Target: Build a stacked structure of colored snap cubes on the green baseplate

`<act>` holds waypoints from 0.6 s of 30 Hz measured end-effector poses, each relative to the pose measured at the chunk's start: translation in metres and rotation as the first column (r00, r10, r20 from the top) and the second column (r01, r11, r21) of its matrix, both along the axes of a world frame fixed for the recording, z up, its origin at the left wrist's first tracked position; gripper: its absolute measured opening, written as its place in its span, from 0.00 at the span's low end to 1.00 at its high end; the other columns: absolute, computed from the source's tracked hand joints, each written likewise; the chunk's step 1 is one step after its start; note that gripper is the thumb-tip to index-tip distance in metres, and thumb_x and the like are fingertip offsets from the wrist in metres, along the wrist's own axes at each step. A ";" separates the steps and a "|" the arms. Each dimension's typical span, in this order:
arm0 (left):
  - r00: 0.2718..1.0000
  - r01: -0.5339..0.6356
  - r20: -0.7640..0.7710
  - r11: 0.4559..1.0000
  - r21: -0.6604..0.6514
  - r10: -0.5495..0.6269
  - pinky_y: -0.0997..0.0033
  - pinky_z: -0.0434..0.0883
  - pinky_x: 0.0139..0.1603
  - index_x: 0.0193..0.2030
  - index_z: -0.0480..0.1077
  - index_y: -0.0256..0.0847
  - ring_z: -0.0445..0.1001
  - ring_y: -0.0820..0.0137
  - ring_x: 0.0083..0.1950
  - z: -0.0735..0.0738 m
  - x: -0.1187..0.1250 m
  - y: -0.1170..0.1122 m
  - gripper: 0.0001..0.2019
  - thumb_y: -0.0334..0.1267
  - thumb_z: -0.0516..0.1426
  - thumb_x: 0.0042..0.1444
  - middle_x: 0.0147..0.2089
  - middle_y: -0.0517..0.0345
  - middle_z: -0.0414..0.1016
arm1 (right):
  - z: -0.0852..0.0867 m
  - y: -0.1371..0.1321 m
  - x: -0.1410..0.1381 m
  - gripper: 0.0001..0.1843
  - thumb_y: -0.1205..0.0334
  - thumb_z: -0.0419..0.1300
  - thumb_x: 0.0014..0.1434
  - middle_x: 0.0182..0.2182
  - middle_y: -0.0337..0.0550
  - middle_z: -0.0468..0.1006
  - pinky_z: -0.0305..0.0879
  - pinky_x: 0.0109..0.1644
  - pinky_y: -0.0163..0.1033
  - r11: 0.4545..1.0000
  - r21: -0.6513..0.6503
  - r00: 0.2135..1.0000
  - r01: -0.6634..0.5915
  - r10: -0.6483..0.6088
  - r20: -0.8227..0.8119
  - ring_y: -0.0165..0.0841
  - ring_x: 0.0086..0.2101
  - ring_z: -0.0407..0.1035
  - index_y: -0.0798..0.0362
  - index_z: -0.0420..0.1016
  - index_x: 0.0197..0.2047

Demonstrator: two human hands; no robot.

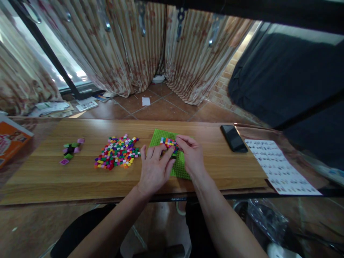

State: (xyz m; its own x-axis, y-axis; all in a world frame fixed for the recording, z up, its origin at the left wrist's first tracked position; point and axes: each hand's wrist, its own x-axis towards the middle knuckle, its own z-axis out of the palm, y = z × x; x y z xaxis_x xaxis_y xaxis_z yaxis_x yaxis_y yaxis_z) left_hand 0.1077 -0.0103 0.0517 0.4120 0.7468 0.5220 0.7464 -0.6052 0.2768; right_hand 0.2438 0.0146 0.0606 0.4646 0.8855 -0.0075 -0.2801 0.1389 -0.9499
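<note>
A green baseplate lies on the wooden table, with a small patch of coloured tiles fixed near its far edge. My left hand rests flat on the plate's left side, fingers stretched out toward the patch. My right hand lies on the plate's right side, its fingertips pinched at the coloured patch; whether a tile is between them I cannot make out. A heap of loose coloured tiles lies just left of the plate.
A few pink, green and black pieces lie further left. A black phone and a printed sheet lie at the right. An orange box sits at the far left. Curtains and tiled floor lie beyond the table.
</note>
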 end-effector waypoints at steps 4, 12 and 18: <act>0.991 0.090 0.099 0.995 -0.051 -0.085 0.50 0.58 0.59 0.63 0.63 0.44 0.66 0.59 0.53 -0.001 -0.007 0.005 0.22 0.40 0.53 0.62 0.52 0.49 0.72 | 0.001 -0.002 0.001 0.10 0.58 0.70 0.42 0.29 0.38 0.79 0.67 0.42 0.40 0.999 0.021 0.997 -0.035 0.034 0.065 0.31 0.32 0.70 0.50 0.81 0.30; 0.907 0.029 0.419 0.987 -0.156 0.039 0.63 0.68 0.49 0.54 0.67 0.39 0.71 0.65 0.46 0.002 -0.017 0.016 0.14 0.35 0.52 0.62 0.42 0.53 0.75 | 0.002 -0.011 0.004 0.06 0.59 0.70 0.45 0.43 0.43 0.76 0.65 0.51 0.45 0.986 0.023 0.946 -0.167 0.154 0.284 0.38 0.48 0.68 0.45 0.83 0.31; 0.901 0.021 0.429 0.981 -0.193 0.065 0.64 0.69 0.49 0.51 0.69 0.40 0.72 0.66 0.47 -0.005 -0.017 0.017 0.12 0.32 0.52 0.62 0.43 0.54 0.75 | -0.008 -0.012 0.002 0.06 0.60 0.70 0.45 0.44 0.43 0.74 0.62 0.56 0.48 0.977 -0.011 0.913 -0.212 0.202 0.354 0.38 0.50 0.67 0.44 0.83 0.30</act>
State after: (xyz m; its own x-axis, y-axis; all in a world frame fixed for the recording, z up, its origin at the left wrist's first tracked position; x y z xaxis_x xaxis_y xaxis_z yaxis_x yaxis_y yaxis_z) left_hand 0.0908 0.0070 0.0468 0.1608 0.8546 0.4937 0.5396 -0.4949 0.6811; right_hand 0.2454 0.0030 0.0521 0.2396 0.9596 0.1475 0.0453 0.1407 -0.9890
